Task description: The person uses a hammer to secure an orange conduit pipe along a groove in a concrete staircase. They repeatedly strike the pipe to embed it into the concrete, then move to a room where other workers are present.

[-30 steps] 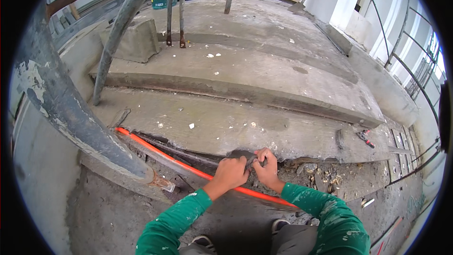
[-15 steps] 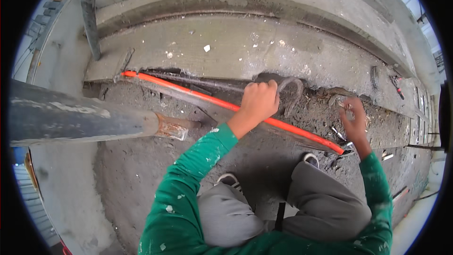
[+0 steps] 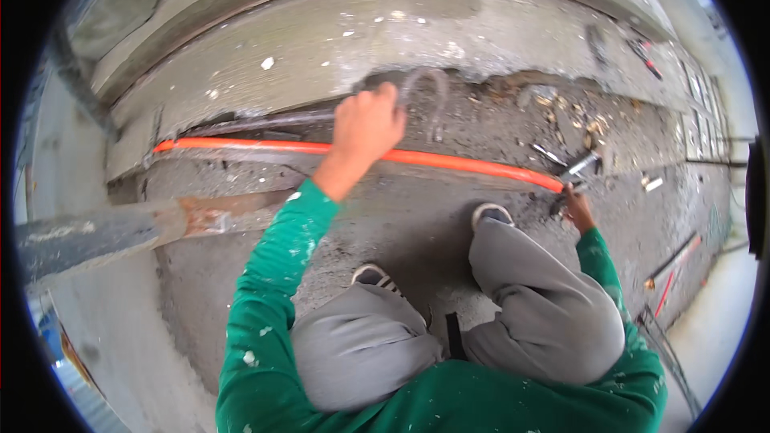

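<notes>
My left hand (image 3: 369, 130) is closed around a thin greyish length with a curved, hook-like end (image 3: 429, 84). That length is blurred and its material is unclear. Below it, a long orange pipe (image 3: 465, 163) slants across the dug-out strip, passing beneath my left wrist. My right hand (image 3: 578, 208) is low at the pipe's right end, its fingers drawn together and partly hidden. What they grip there cannot be made out. Just above them lies a shiny metal tool (image 3: 581, 165), with another slim metal piece (image 3: 548, 154) beside it.
Concrete steps (image 3: 321, 40) with a broken edge rise ahead. A thick grey metal post (image 3: 96, 242) juts in from the left. Red-handled pliers (image 3: 644, 58) lie on the step at far right. Rubble (image 3: 593, 124) covers the dug-out strip, and a rod (image 3: 672, 261) rests at lower right.
My right hand has moved down from above the rubble to the pipe's right end. My left hand still grips the hooked length. The whole view has shifted, so the post appears lower.
</notes>
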Motion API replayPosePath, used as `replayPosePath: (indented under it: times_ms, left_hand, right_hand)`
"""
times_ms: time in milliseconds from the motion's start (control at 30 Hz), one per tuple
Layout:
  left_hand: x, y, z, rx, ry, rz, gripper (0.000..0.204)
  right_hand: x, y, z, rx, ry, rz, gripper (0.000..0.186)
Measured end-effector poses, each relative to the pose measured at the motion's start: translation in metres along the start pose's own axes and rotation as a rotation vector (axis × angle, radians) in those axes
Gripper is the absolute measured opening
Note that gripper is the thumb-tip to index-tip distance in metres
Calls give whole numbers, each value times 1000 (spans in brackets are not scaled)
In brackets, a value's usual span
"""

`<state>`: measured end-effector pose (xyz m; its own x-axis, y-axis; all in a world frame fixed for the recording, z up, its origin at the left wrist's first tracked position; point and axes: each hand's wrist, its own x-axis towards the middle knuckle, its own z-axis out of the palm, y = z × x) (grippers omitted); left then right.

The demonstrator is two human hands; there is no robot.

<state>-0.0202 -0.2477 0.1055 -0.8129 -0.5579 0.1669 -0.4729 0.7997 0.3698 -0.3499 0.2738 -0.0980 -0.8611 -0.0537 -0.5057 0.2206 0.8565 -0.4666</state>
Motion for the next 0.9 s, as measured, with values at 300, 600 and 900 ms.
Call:
replayPosePath:
  times_ms: [300, 600, 900]
  left_hand:
    - [-1, 3, -1, -28, -14, 53, 25]
    - [-2, -1, 5, -15, -2, 25, 26]
    - [-10, -18, 6, -47, 67, 54, 24]
  right_hand:
    - [18, -45, -10, 466, 32, 106, 62]
    - [-8, -79, -28, 230, 21, -10, 58]
    - [8, -81, -30, 1026, -134, -28, 15]
